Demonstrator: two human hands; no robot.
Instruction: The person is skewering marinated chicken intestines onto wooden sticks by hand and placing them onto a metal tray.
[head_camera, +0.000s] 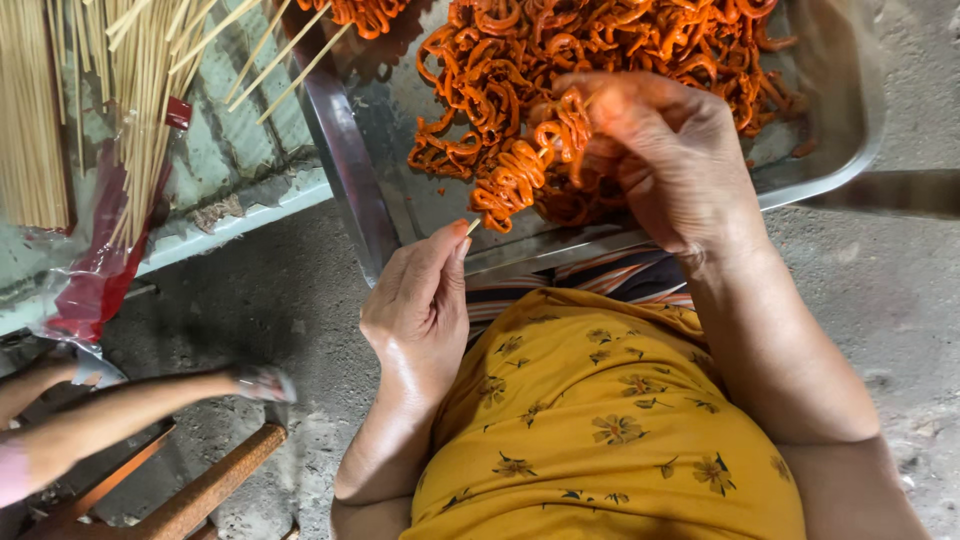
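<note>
- Orange, curled strips of marinated food fill a shallow metal tray, which serves as the landmark for everything else.
- Over the tray's near edge, the left hand pinches the bare end of a thin bamboo skewer between thumb and fingertips.
- Threaded on that skewer, a bunch of the orange strips hangs just above the tray's near rim.
- Right hand hovers over the tray's middle, fingers closed narrowly around the top of the threaded bunch; whether it also grips the skewer tip is hard to tell, as the strips hide it.
- Left of the tray, a bundle of loose skewers lies on a pale worktop, partly in a clear and red plastic wrapper.
- Nearer than the tray, the person's yellow flowered garment fills the lower view.
- Well to the tray's lower left, another person's foot rests by a rusty bar above the concrete floor.
</note>
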